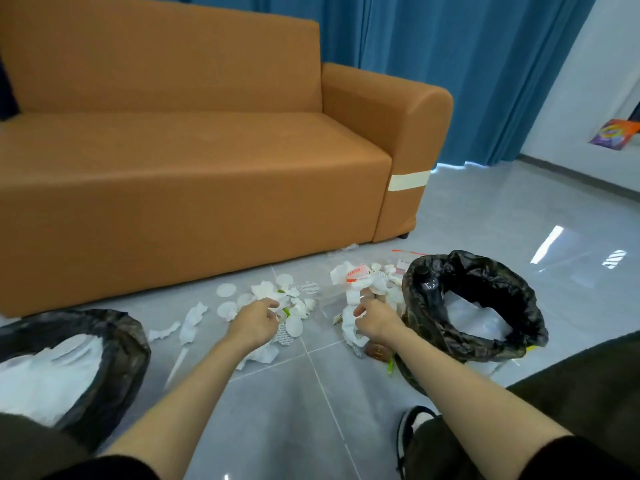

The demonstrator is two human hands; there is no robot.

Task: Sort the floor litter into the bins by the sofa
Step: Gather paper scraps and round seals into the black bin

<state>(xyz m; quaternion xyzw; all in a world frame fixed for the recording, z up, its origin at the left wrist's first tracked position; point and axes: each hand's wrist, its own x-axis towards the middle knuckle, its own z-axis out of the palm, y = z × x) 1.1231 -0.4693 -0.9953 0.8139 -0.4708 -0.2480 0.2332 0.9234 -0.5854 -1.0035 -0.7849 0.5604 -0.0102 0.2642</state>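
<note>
On the grey floor (304, 403) before the orange sofa (173, 168), white tissue litter (266, 292) lies between the left bin (133, 344) and the right bin (519, 299), while the right hand (377, 320) grips a crumpled tissue (349, 329) and the left hand (256, 322) curls over the scraps, though I cannot tell if it holds any.

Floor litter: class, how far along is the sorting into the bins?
Done: left bin and right bin each hold some litter. In hand: right hand grips crumpled paper; left hand is over the tissue pile. Left: torn tissues, round pads and wrappers lie before the sofa.
</note>
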